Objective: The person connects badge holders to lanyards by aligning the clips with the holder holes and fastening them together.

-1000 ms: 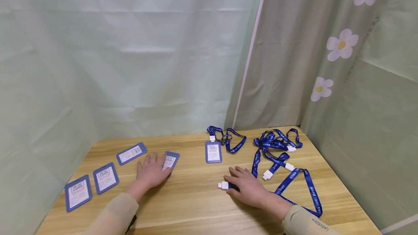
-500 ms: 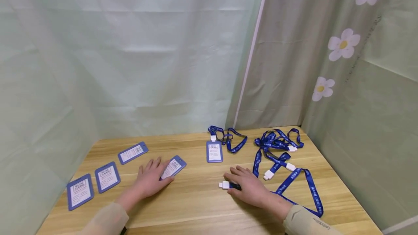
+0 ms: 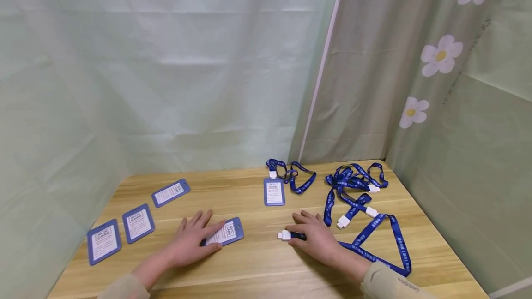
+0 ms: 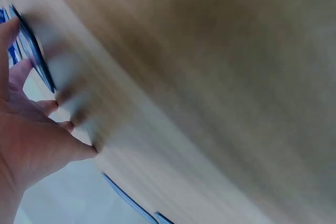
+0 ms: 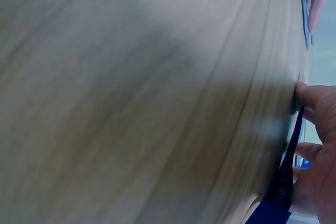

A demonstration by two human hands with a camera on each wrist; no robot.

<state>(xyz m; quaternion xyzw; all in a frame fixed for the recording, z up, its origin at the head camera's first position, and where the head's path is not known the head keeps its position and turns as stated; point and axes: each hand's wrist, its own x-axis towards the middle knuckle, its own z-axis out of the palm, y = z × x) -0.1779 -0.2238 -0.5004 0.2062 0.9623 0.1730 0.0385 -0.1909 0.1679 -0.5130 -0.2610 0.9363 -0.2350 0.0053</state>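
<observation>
My left hand (image 3: 192, 242) pinches a blue-framed ID badge holder (image 3: 230, 231) between thumb and index finger, low over the wooden table, its slotted end pointing right. Seen edge-on in the left wrist view, the badge holder (image 4: 34, 56) is raised off the wood on one side. With its fingers bent over a dark blue lanyard, my right hand (image 3: 317, 240) grips the strap just behind the white clip (image 3: 284, 235), which points left toward the badge holder. The lanyard strap (image 5: 285, 179) trails back under the palm in the right wrist view. A gap separates clip and badge holder.
Three other badge holders lie at the left, one of them a blue badge holder (image 3: 138, 223). At the back a badge (image 3: 274, 192) is joined to its lanyard. Tangled lanyards (image 3: 351, 183) with white clips lie right. Curtains (image 3: 208, 82) hang behind the table.
My left hand has brought the badge holder rightward and toward me, turning it so its slotted end points right. My right hand stays nearly in place with the lanyard.
</observation>
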